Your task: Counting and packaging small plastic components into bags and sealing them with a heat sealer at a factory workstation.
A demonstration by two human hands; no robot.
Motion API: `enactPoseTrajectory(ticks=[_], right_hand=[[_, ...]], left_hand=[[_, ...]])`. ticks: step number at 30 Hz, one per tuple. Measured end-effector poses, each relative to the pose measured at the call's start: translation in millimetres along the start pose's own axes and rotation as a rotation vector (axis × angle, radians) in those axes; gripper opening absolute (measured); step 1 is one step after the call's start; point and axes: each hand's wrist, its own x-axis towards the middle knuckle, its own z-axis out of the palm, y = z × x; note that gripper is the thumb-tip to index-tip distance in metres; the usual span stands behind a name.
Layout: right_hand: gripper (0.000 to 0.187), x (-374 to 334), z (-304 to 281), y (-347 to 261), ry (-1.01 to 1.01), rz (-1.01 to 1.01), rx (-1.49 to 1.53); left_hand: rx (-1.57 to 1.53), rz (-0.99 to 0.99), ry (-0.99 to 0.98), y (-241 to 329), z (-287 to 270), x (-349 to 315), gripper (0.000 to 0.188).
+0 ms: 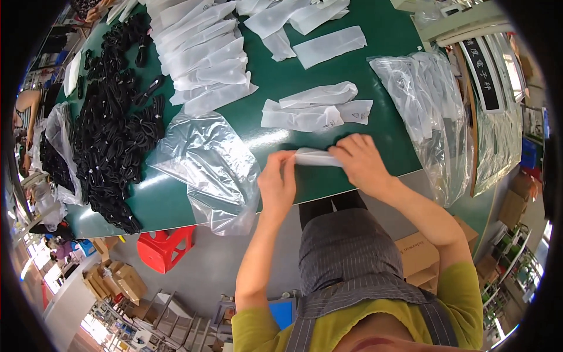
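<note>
My left hand [278, 180] pinches the left end of a frosted white plastic bag [317, 157] near the table's front edge. At its other end, the fingers of my right hand [365, 163] are closed on it. Whether anything lies inside this bag I cannot tell. Just beyond my hands, a few more frosted bags [311, 116] lie overlapping on the green table [267, 73]. A crumpled clear plastic bag [214, 167] spreads left of my left hand and hangs over the edge.
Bundled black cables [114, 126] are heaped at the left. Rows of frosted bags [202, 56] lie at the far side, with loose ones [330, 46] beside them. A large clear bag [419, 97] of frosted sleeves lies right. Below are a red stool [157, 252] and a cardboard box [417, 258].
</note>
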Motion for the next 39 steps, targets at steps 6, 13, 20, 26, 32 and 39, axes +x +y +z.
enactPoseTrajectory(ticks=[6,13,20,26,32,39], right_hand=[[0.039,12,14,-26,-0.053,0.063,0.043],[0.046,60,-24,-28,0.112,0.023,0.243],[0.011,121,44,-34,-0.004,-0.105,0.003],[0.01,103,15,-13,-0.501,0.25,0.612],[0.034,33,-19,27,0.189,0.12,-0.061],[0.031,32,-29,34,-0.232,0.062,0.365]], left_hand=[[0.552,0.475,-0.051,27,11,-16,0.033],[0.499,0.558,-0.259,-12,20,-14,0.035],[0.464,0.58,-0.257,-13,15,-16,0.032],[0.432,0.707,-0.399,-13,20,3,0.036],[0.27,0.604,-0.438,-8,35,17,0.049],[0.356,0.609,-0.453,1,33,22,0.058]])
